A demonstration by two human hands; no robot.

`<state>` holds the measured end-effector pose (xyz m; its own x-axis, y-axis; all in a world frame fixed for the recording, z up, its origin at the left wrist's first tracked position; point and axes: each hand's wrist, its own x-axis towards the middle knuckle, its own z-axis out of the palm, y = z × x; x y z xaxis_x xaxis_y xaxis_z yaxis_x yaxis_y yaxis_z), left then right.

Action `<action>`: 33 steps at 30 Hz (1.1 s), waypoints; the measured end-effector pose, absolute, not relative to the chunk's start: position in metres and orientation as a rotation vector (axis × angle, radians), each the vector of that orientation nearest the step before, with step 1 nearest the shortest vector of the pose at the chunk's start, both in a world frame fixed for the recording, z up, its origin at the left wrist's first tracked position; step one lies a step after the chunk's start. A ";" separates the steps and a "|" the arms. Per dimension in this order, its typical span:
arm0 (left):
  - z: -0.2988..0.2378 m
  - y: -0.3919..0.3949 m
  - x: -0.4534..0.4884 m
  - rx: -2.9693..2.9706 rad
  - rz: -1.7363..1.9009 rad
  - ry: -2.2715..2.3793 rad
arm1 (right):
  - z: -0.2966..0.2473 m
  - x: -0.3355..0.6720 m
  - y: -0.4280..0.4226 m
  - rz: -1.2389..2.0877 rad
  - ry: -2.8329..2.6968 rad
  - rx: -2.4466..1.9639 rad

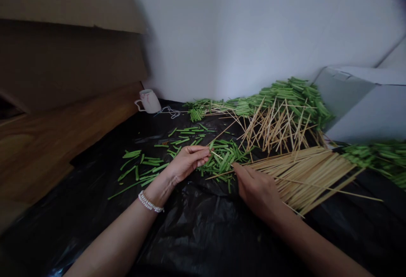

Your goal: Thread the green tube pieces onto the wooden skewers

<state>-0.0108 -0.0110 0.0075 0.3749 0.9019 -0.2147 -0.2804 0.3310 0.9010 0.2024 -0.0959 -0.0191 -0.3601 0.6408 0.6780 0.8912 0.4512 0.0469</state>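
Observation:
My left hand (188, 161) is pinched shut on a short green stem piece (210, 145) over a loose heap of cut green stems (222, 160). My right hand (255, 188) is closed on a thin bamboo skewer (222, 157) whose tip points toward the left hand's fingers. A bundle of bare bamboo skewers (304, 173) lies just right of my right hand on the black plastic sheet (190, 222). A beaded bracelet (149, 203) is on my left wrist.
A big pile of skewers loaded with green stems (285, 103) lies behind, with more at the right edge (380, 158). Scattered stem pieces (142, 165) lie left. A white mug (148, 100) stands by the wall, a white box (364, 99) at right, and wooden furniture (63, 112) at left.

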 end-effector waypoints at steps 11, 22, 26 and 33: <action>0.009 -0.015 -0.008 0.869 0.827 0.814 | -0.023 0.201 -0.096 -0.503 -2.124 -1.285; -0.004 -0.026 0.008 0.977 0.756 0.798 | -0.019 0.197 -0.097 -0.498 -2.138 -1.235; 0.000 -0.023 0.004 0.958 0.798 0.821 | -0.018 0.200 -0.096 -0.496 -2.132 -1.237; 0.004 -0.016 -0.003 0.865 0.963 0.851 | -0.020 0.205 -0.093 -0.500 -2.096 -1.296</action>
<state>-0.0027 -0.0163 0.0045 0.3267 0.9215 -0.2100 -0.3212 0.3172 0.8923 0.2052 -0.0926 -0.0205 -0.3290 0.6612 0.6743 0.8943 0.4475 -0.0025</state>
